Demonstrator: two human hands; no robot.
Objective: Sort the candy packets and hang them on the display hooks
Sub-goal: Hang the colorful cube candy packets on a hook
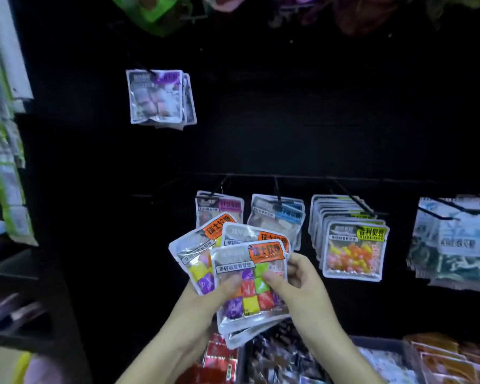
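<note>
Inspection, head view. I see both hands raised before a black panel (288, 128) fitted with hooks (277, 189).

**Hands**
- The left hand (203, 297) grasps a fan of orange packets (247, 300) from below. Its thumb lies across the front of the fan and its fingers are hidden behind.
- The right hand (299, 284) pinches the foremost of these at its right side, thumb on the clear window and fingers curled behind the edge.

**Task item**
- Three orange packets are plainly spread, and further edges show at the bottom of the fan. I cannot tell the full count.
- Each carries an orange label at upper right and square candies in mixed colours.
- The fan is held in the air, on no hook. It is in front of the lower row and covers part of the pink packets (219, 209) and the blue packets (277, 217).

**Display**
- The lower row, left to right, holds pink packets, blue packets, a deep stack of green packets (355, 253) and teal packets (455, 245). Each group hangs on a hook.
- Purple packets (155, 95) hang alone on a higher hook, well apart and to the left.
- The panel between the two levels is bare.

**Surroundings**
- Red packets (219, 361) lie below the hands.
- A side rack (9, 195) at far left is blurred, and I cannot tell what it holds.
</note>
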